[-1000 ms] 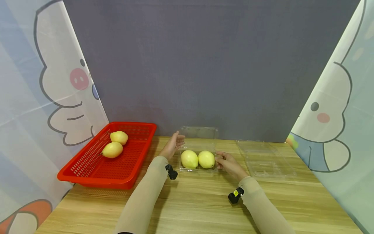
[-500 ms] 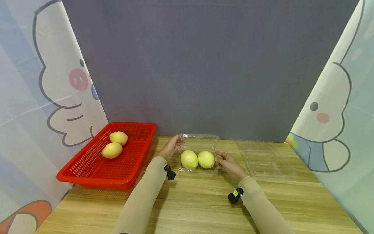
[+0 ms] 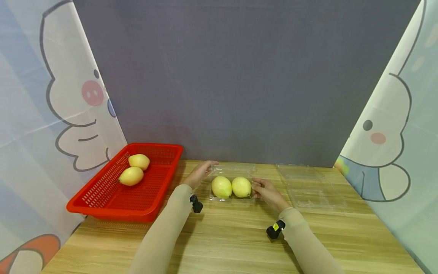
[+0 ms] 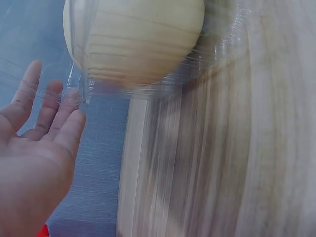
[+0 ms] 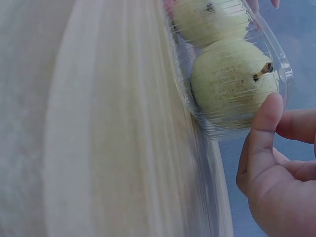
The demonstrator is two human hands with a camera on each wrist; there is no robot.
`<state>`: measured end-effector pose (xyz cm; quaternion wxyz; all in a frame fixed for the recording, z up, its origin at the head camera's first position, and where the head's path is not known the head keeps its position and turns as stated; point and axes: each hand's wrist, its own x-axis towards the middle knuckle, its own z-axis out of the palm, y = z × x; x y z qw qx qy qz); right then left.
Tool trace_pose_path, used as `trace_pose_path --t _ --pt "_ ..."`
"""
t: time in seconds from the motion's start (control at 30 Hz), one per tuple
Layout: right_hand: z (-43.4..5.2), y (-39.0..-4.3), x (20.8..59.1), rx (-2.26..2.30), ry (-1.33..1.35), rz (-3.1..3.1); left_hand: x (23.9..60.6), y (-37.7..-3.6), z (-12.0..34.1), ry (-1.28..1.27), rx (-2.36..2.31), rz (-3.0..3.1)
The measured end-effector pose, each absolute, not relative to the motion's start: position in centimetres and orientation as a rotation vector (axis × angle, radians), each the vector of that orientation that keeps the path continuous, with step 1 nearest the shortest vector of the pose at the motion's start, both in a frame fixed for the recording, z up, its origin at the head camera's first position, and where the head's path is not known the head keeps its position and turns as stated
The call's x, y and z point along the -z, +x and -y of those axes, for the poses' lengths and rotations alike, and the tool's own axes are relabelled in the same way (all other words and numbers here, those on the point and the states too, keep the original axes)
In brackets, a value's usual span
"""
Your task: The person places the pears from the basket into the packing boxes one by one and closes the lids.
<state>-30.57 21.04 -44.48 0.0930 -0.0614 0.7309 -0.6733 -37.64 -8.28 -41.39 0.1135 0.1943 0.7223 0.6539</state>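
Note:
A clear plastic clamshell box (image 3: 227,198) stands on the table with two yellow pears in it, a left pear (image 3: 221,187) and a right pear (image 3: 241,187). Its hinged lid (image 3: 236,168) is tilted partway down at the back. My left hand (image 3: 200,174) touches the lid's left side with fingers fairly straight, and in the left wrist view the palm (image 4: 37,163) shows with nothing gripped. At the box's right end, my right hand (image 3: 268,192) pinches the wall near the rim; in the right wrist view the thumb (image 5: 266,118) lies against that corner.
At the left, a red plastic basket (image 3: 167,186) holds two more pears (image 3: 131,176). Another clear clamshell box (image 3: 308,186) lies opened out on the right. A dark grey panel (image 3: 236,76) rises behind the wooden table (image 3: 236,236).
The lid has swung from nearly upright down toward the pears. My left hand has followed it, moving from beside the lid onto its edge. The right hand has stayed at the box's right end.

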Motion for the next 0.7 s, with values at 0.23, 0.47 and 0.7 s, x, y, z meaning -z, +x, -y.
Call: trace_pose_path --t 0.23,0.47,0.7 --pt "-21.0 -30.6 44.5 2.019 -0.177 -2.151 41.2 -37.2 8.5 0.615 -1.839 -2.204" --pt "-21.2 -30.5 44.7 2.05 -0.174 -2.119 41.4 -36.7 9.0 0.607 -1.724 -2.306" --pt "-21.1 -30.6 44.8 2.086 -0.118 -2.094 41.3 -35.7 9.1 0.594 -1.574 -2.401"
